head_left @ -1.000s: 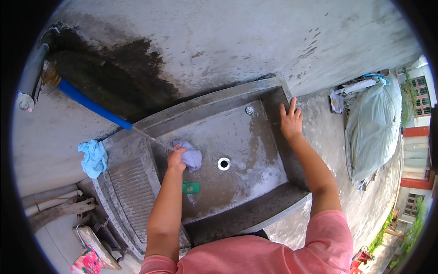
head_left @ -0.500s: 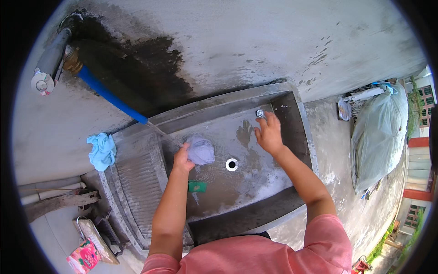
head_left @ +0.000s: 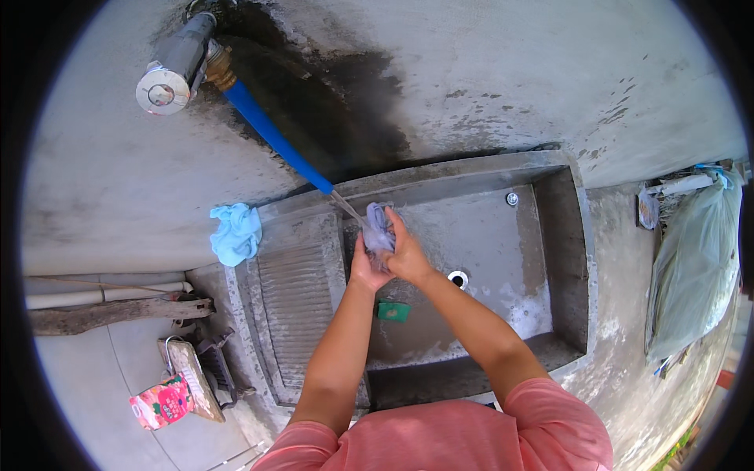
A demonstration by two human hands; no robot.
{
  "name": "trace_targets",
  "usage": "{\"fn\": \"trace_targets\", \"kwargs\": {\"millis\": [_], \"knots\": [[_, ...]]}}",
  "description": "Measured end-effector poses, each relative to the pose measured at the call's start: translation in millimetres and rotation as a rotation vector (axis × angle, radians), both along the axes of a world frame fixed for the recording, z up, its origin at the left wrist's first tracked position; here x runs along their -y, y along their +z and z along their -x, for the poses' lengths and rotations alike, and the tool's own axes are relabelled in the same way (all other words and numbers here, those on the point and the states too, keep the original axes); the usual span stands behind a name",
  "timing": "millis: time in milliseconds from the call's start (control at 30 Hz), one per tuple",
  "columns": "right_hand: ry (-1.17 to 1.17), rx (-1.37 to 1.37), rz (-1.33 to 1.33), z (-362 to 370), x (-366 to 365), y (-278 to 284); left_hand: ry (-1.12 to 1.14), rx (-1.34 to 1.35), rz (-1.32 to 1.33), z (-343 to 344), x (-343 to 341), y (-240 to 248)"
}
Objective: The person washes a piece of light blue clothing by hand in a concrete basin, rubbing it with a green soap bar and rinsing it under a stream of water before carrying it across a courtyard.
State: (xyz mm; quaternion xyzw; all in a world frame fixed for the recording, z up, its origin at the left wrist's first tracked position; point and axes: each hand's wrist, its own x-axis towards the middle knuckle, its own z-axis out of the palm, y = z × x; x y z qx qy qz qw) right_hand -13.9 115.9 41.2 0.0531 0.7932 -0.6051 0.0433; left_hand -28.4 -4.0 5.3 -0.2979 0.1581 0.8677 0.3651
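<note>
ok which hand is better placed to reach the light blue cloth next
Probably the left hand: the light blue cloth sits at the gray sink's left end, and the right hand would likely cross over. Both hands hold the lavender cloth.

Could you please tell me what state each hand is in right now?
Left hand: closed on the purple cloth, at the water stream.
Right hand: closed on the same purple cloth, beside the left.
</note>
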Motion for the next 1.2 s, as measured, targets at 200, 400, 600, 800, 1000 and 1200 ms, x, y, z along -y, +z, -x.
{"fn": "trace_targets", "kwargs": {"millis": [200,400,600,800,1000,1200], "knots": [[0.185,-0.191,-0.403,-40,35,34,0.032,-0.110,-0.104,-12,14,-62],[-0.148,0.187,-0.356,18,-21,-72,-0.020,0.016,0.693,-12,-43,9],[-0.090,-0.167,-0.826,4,-20,-60,-0.119,-0.441,1.026,-26,19,-29],[-0.137,0.095,-0.109,-8,-18,-13,-0.067,0.120,0.873,-16,-10,-2],[-0.004,-0.224,-0.185,-64,63,32,-0.295,-0.181,-0.356,0,41,-48],[-0.298,0.347,-0.179,4,-6,-65,0.041,-0.074,0.539,-34,-18,1]]}}
